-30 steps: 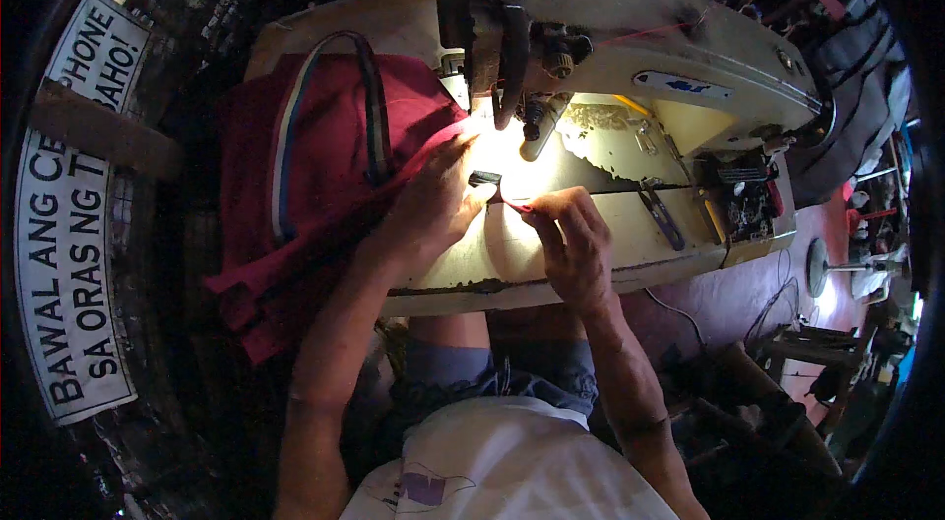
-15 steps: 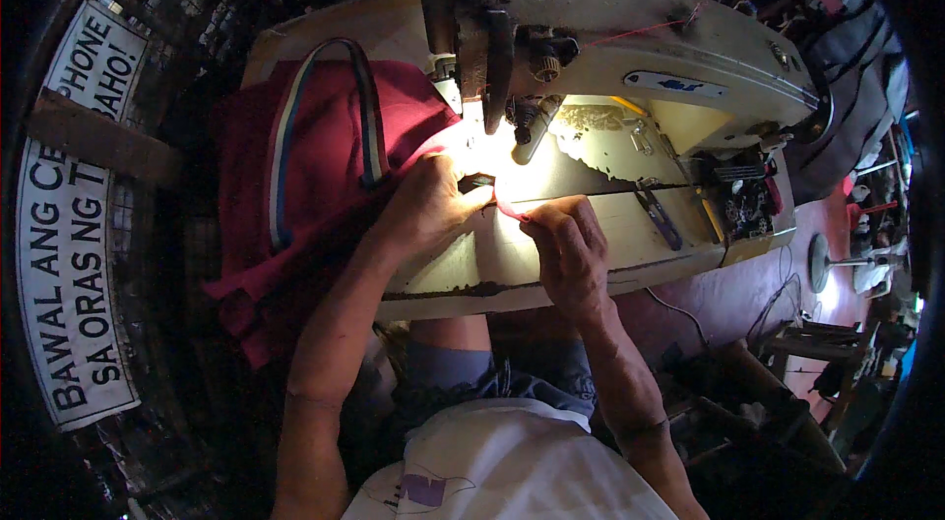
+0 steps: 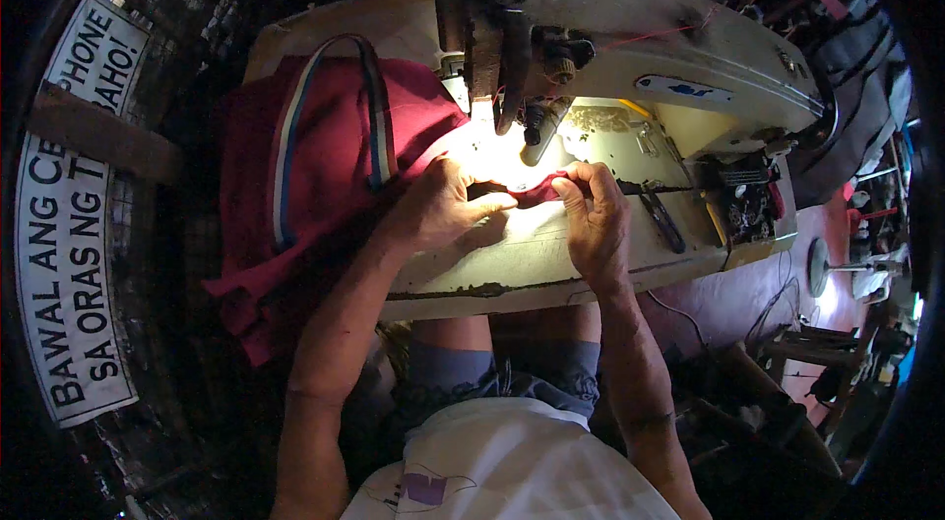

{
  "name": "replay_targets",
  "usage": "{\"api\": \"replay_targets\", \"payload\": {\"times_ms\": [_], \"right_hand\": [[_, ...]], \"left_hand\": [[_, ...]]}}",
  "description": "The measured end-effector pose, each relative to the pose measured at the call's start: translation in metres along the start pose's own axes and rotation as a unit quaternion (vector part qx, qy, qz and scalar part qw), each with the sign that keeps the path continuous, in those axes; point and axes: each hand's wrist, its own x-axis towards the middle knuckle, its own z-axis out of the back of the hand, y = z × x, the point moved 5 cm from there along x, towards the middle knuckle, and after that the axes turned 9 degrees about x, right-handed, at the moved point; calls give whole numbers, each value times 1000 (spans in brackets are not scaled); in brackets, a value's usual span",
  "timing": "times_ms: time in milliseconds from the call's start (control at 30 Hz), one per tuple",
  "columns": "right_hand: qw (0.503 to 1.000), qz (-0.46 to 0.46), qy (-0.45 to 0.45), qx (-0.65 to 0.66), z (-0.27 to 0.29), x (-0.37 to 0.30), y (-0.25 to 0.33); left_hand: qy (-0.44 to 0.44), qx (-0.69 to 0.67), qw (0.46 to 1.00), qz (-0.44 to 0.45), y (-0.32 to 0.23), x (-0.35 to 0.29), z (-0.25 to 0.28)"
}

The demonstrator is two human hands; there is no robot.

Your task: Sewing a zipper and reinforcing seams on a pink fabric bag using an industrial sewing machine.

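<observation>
Dark red fabric [image 3: 335, 141] lies over the left of the sewing machine's bed, with a striped band of white, blue and black looped on top. My left hand [image 3: 443, 205] is closed on the fabric's edge beside the needle area, thumb stretched along it. Between my hands a short piece of the red fabric [image 3: 539, 190] spans under the bright lamp. My right hand [image 3: 596, 215] pinches its right end between thumb and fingers. The sewing machine [image 3: 650, 48] stands just beyond both hands. Glare hides the needle and presser foot.
Snips with dark handles [image 3: 661, 222] lie on the bed right of my right hand. Beside them is a tray of small metal parts [image 3: 753, 205]. Red thread [image 3: 655, 36] runs across the machine's arm. A lettered sign [image 3: 74, 274] hangs on the left wire mesh.
My right hand has moved up and to the right, turning its thumb upward. The red fabric now stretches wider between my hands. My left hand has barely shifted.
</observation>
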Motion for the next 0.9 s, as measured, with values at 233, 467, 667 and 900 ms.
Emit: {"api": "replay_targets", "payload": {"times_ms": [233, 467, 667, 900], "right_hand": [[998, -38, 19, 35, 0, 4, -7], [984, -123, 35, 120, 2, 1, -19], [972, -168, 62, 155, -7, 3, -30], [958, -223, 57, 173, -9, 6, -36]], "left_hand": [[-5, -7, 1000, 6, -2, 1, -2], [-27, 29, 999, -9, 4, 4, -8], [-43, 92, 992, -80, 2, 8, -7], [-17, 0, 1000, 19, 0, 17, -3]]}}
